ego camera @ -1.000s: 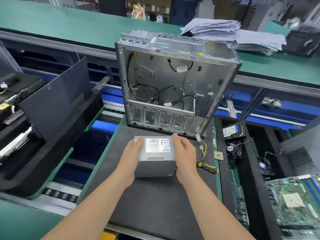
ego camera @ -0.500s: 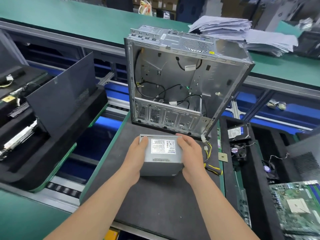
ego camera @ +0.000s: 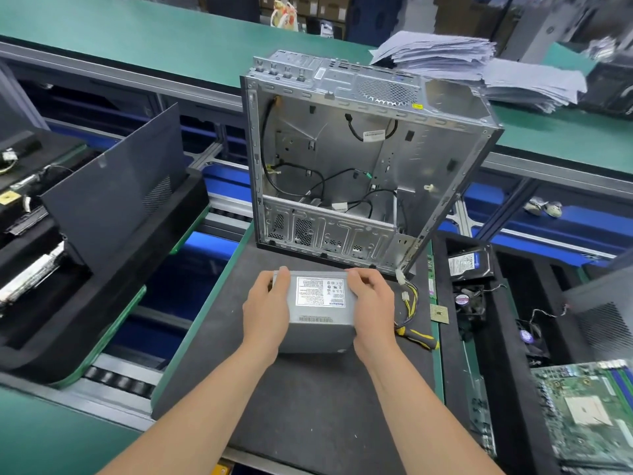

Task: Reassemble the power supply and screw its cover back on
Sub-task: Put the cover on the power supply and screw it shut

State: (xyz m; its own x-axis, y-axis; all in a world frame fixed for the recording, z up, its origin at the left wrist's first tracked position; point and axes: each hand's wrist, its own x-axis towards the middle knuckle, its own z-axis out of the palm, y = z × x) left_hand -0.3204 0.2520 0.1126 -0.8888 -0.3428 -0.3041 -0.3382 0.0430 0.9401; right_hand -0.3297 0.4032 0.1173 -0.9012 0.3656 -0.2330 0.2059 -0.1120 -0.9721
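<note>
green benches over blue frames

a long green bench (ego camera: 144, 39) runs across the back, edged by a grey metal rail (ego camera: 102, 68). 1 loose stack of papers (ego camera: 462, 60) lies on it at the right. behind it stand cardboard boxes (ego camera: 329, 6), blurred. below the rail, blue frames (ego camera: 582, 217) show. a roller track (ego camera: 116, 382) crosses the lower left corner. the light is even and bright.

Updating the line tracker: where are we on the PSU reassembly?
Done: the power supply looks closed up as a grey box, label on top. Whether its cover screws are in cannot be seen.
In hand: the left hand and right hand grip its two sides over the black mat.
Left: probably the screws, since the screwdriver lies untouched beside the right hand.
</note>
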